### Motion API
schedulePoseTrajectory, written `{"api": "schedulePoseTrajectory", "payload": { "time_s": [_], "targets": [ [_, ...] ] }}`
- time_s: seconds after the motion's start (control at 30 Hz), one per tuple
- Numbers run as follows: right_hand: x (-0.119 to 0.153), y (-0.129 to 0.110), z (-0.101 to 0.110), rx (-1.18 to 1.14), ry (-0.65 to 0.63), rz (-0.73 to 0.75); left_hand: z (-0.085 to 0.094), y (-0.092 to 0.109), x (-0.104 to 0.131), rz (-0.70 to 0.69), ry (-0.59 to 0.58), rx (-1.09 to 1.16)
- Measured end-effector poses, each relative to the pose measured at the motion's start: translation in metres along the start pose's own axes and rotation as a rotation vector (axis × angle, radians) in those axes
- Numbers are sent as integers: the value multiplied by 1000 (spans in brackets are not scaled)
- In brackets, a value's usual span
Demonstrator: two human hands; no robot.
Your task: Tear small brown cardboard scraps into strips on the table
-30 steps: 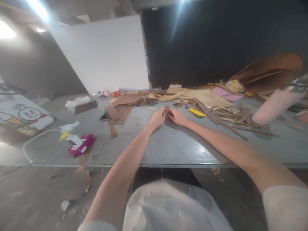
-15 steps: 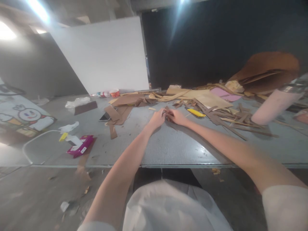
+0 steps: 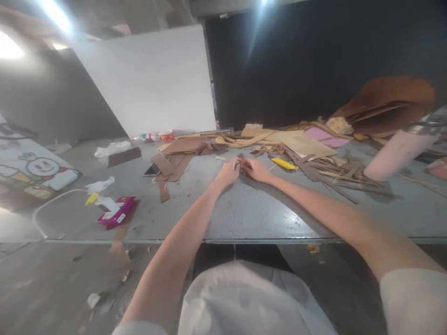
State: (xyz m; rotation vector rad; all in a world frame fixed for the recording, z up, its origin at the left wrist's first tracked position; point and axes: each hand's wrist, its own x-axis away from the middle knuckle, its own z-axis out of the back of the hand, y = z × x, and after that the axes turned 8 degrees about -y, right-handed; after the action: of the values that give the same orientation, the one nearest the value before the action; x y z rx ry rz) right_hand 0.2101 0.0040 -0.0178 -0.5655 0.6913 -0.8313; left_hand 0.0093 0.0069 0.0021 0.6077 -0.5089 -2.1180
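My left hand (image 3: 229, 170) and my right hand (image 3: 256, 169) meet over the middle of the grey table (image 3: 244, 214), fingertips almost touching. Between them they pinch a small brown strip (image 3: 241, 157), whose tip pokes up past the fingers; the rest of it is covered. Both hands are closed. Just right of my right hand lies a yellow utility knife (image 3: 285, 164). Many brown strips (image 3: 324, 174) are heaped beyond the knife, and a tiny pale scrap (image 3: 220, 158) rests left of my left hand.
A pink bottle (image 3: 398, 156) leans at the right. Brown sheets (image 3: 178, 165) partly cover a phone (image 3: 151, 170) on the left. Nearer me are a magenta wipes pack (image 3: 116, 212) and a white cable (image 3: 38, 211). Tan sheets (image 3: 300, 142) line the back, before a dark panel (image 3: 314, 60).
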Motion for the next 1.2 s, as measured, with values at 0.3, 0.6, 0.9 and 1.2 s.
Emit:
{"api": "schedulePoseTrajectory", "payload": {
  "time_s": [0.3, 0.6, 0.9, 1.2],
  "targets": [
    [3, -8, -1, -16, 67, -51, -5, 1, -4, 55, 81, 187],
    [4, -11, 1, 36, 170, -104, -8, -5, -7, 61, 94, 208],
    [7, -17, 2, 47, 185, -95, -9, -5, -8, 63, 85, 189],
    [5, -11, 1, 41, 170, -84, -5, -1, -5, 60, 66, 123]
  ]
}}
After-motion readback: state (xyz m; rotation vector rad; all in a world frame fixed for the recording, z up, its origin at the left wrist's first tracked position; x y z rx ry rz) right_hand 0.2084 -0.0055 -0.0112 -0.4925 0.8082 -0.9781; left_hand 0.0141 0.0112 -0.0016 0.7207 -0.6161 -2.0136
